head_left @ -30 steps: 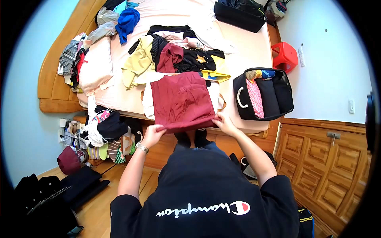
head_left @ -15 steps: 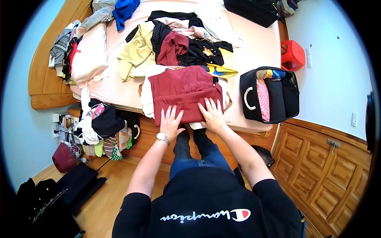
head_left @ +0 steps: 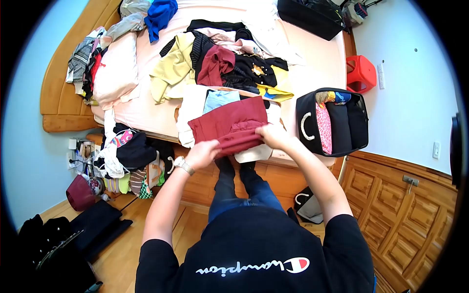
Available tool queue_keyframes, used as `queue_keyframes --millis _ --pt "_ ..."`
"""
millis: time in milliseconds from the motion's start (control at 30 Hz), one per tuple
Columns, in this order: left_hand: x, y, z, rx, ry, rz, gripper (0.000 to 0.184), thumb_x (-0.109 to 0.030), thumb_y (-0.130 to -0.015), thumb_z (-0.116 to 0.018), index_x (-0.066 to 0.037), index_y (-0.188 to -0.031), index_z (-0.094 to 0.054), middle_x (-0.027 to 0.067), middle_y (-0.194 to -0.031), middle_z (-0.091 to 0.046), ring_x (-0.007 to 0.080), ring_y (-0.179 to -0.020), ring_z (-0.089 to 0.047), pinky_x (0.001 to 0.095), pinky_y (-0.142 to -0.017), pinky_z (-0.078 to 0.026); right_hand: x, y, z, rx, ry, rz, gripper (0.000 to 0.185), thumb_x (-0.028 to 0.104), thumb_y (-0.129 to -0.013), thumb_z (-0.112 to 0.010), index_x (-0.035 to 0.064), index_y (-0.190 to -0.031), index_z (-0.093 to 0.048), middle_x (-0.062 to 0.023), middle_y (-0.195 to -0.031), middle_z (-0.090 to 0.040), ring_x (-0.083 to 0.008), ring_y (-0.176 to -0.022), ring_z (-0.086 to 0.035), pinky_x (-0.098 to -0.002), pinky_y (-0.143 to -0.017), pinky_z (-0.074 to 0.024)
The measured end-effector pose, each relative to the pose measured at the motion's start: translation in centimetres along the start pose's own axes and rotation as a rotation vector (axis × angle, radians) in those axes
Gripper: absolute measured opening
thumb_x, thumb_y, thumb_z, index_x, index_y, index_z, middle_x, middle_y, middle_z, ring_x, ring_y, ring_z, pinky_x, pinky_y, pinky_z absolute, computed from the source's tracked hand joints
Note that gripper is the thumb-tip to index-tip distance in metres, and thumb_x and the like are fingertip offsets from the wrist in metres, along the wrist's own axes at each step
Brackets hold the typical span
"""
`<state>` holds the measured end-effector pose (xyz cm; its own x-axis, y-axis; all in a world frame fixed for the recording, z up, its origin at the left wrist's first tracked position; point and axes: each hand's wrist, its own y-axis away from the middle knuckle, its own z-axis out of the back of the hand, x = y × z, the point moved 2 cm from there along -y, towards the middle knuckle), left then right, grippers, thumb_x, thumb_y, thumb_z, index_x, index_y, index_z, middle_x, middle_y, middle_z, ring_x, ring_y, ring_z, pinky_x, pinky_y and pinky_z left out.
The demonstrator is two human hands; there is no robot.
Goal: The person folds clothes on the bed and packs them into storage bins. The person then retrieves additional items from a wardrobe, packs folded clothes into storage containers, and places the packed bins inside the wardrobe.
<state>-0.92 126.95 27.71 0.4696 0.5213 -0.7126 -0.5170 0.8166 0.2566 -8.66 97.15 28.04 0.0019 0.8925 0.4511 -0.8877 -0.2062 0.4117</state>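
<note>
A folded maroon garment (head_left: 229, 119) lies at the near edge of the bed, its near edge lifted and bunched. My left hand (head_left: 202, 154), with a watch on the wrist, is closed on its near left corner. On the near right corner, my right hand (head_left: 272, 136) grips the same cloth. Beneath and beyond the garment show a light blue folded cloth (head_left: 221, 99) and white cloth (head_left: 186, 119). A white piece (head_left: 254, 154) hangs out below it, over the bed edge.
Beyond lies a heap with a yellow garment (head_left: 171, 68) and dark clothes (head_left: 264, 71). A black fabric bin (head_left: 305, 141) holding folded clothes stands to the right, near a red stool (head_left: 360, 73). More clothes (head_left: 134, 154) are piled at the left, below the headboard (head_left: 63, 122).
Both hands, flat on the maroon garment before, have closed on its near edge and raised it. The garment has shifted toward me, uncovering the light blue cloth.
</note>
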Motion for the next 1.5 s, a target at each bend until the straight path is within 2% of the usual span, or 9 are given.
queue_keyframes --millis 233,433,600,667,767,1000,1200,1433,1500 --pt "4.8 -8.4 1.9 -0.583 -0.398 -0.124 0.053 -0.043 -0.09 -0.075 -0.004 -0.122 -0.06 0.0192 -0.113 -0.068 0.0401 -0.103 -0.066 0.0486 -0.091 -0.054 1.3 -5.9 2.6 -0.954 0.219 -0.142 0.029 0.02 -0.084 -0.074 0.006 -0.107 -0.064 -0.0173 -0.112 -0.06 -0.0377 -0.105 -0.058 -0.0479 -0.086 -0.0506" --pt "5.7 -9.3 -0.3 -0.38 -0.202 0.287 0.069 -0.056 -0.084 -0.077 -0.003 -0.122 -0.058 0.0205 -0.118 -0.067 0.0387 -0.107 -0.066 0.0477 -0.091 -0.054 2.7 -3.5 -12.8 -0.545 -1.087 -0.777 0.069 0.044 -0.085 -0.084 -0.0048 -0.118 -0.047 -0.0229 -0.112 -0.063 -0.0308 -0.099 -0.066 -0.0421 -0.082 -0.0548" --pt "4.5 -7.2 -3.7 -0.04 0.172 0.296 0.036 -0.036 -0.097 -0.07 0.0 -0.103 -0.067 0.0161 -0.095 -0.072 0.0266 -0.083 -0.065 0.0384 -0.077 -0.053 3.4 -7.1 -13.2 -1.035 -1.632 -1.001 0.099 0.031 -0.076 -0.093 -0.0089 -0.14 -0.03 -0.0202 -0.13 -0.055 -0.0307 -0.118 -0.058 -0.0407 -0.101 -0.0508" --pt "1.1 -5.6 -6.7 -0.037 0.789 0.211 0.026 -0.024 -0.106 -0.061 0.001 -0.105 -0.068 -0.002 -0.092 -0.068 0.0058 -0.081 -0.051 0.0265 -0.072 -0.048 3.1 -6.9 -13.2 -1.065 -1.687 -0.739 0.095 0.013 -0.072 -0.093 -0.0025 -0.145 -0.034 -0.0171 -0.133 -0.056 -0.0295 -0.123 -0.056 -0.0408 -0.104 -0.0492" --pt "-3.8 -4.4 -8.6 0.055 1.076 0.247 0.025 -0.022 -0.108 -0.058 -0.001 -0.116 -0.069 -0.0036 -0.104 -0.069 0.0036 -0.093 -0.06 0.0242 -0.082 -0.053 1.3 -2.8 -11.1 -0.789 -2.066 -0.413 0.072 -0.011 -0.076 -0.078 0.0045 -0.14 -0.049 -0.0128 -0.128 -0.065 -0.0278 -0.11 -0.067 -0.0414 -0.095 -0.0559" --pt "-6.1 -3.7 -13.9 -0.149 0.555 0.133 0.095 -0.032 -0.078 -0.09 -0.003 -0.148 -0.032 0.0254 -0.141 -0.048 0.0344 -0.119 -0.059 0.0435 -0.1 -0.051 -0.9 4.1 -3.8 -0.979 -1.809 -0.277 0.061 -0.007 -0.088 -0.07 0.0049 -0.143 -0.047 -0.0139 -0.13 -0.065 -0.0289 -0.113 -0.068 -0.0442 -0.095 -0.0583" --pt "-1.0 -3.2 -11.5 -0.484 -0.223 -0.178 0.099 -0.043 -0.072 -0.089 -0.018 -0.154 -0.038 0.0282 -0.158 -0.028 0.0479 -0.147 -0.028 0.0635 -0.119 -0.026 1.8 -7.8 -7.9 -0.844 -1.803 -0.229 0.062 0.0 -0.089 -0.074 0.0038 -0.144 -0.046 -0.0127 -0.134 -0.063 -0.026 -0.116 -0.065 -0.0398 -0.1 -0.0541" --pt "4.7 -7.1 -12.2 -0.146 -0.57 0.063 0.083 -0.025 -0.079 -0.077 -0.024 -0.155 -0.044 0.0186 -0.167 -0.022 0.0438 -0.153 -0.02 0.0607 -0.124 -0.018 2.8 -11.4 -4.6 -0.549 -0.368 -0.705 0.1 0.025 -0.072 -0.09 0.0073 -0.153 -0.035 -0.0276 -0.15 -0.042 -0.0433 -0.131 -0.05 -0.0448 -0.106 -0.0447" --pt "4.2 -7.1 -11.6 -0.108 -0.563 0.095 0.07 -0.018 -0.087 -0.065 -0.026 -0.154 -0.045 0.0165 -0.166 -0.025 0.0416 -0.152 -0.024 0.0591 -0.123 -0.021 2.5 -11.2 -3.5 -0.671 0.067 -0.283 0.117 0.04 -0.063 -0.093 0.0099 -0.158 -0.032 -0.0283 -0.156 -0.033 -0.0435 -0.144 -0.034 -0.0527 -0.116 -0.0299"
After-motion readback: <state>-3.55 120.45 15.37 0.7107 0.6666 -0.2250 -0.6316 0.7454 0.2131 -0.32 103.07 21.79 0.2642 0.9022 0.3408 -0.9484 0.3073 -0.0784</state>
